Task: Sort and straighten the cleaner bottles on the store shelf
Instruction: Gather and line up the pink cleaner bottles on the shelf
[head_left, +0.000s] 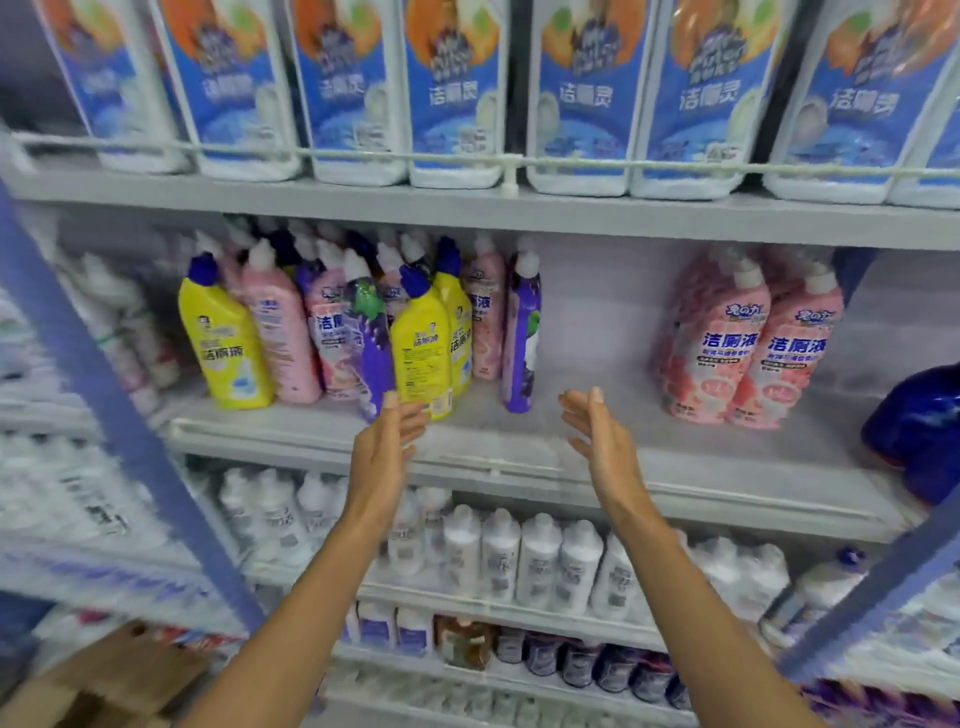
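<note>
Up on the middle shelf (597, 457) the cleaner bottles stood in two groups with a bare stretch of shelf between them. To the left, a mixed cluster crowded together: a yellow bottle (226, 343) with a blue cap at the left end, a pink bottle (280, 332) just beside it, a purple bottle (366, 343) leaning to the left among them, and a second yellow bottle (420, 353) at the front with its back label turned outward. More pink, purple and yellow ones were packed behind, their caps tilted at different angles. A lone purple bottle (522, 338) stood edge-on at the right side of that cluster. Well apart to the right, a tidy group of pink bottles (748, 343) faced forward. Both hands were raised in front of the shelf's edge, palms turned toward each other, grasping nothing. The left hand (387, 441) had its fingers straight, the tips near the foot of the front yellow bottle; whether they touched it could not be told. The right hand (597, 436) was released too, fingers loosely spread before the bare stretch. Above, large white jugs (457, 104) with blue labels lined the upper shelf behind a wire rail. Below, rows of white bottles (540, 561) filled the next shelf down. A shiny dark blue object (914, 421) showed at the right edge, and a cardboard box (119, 675) at the lower left.
</note>
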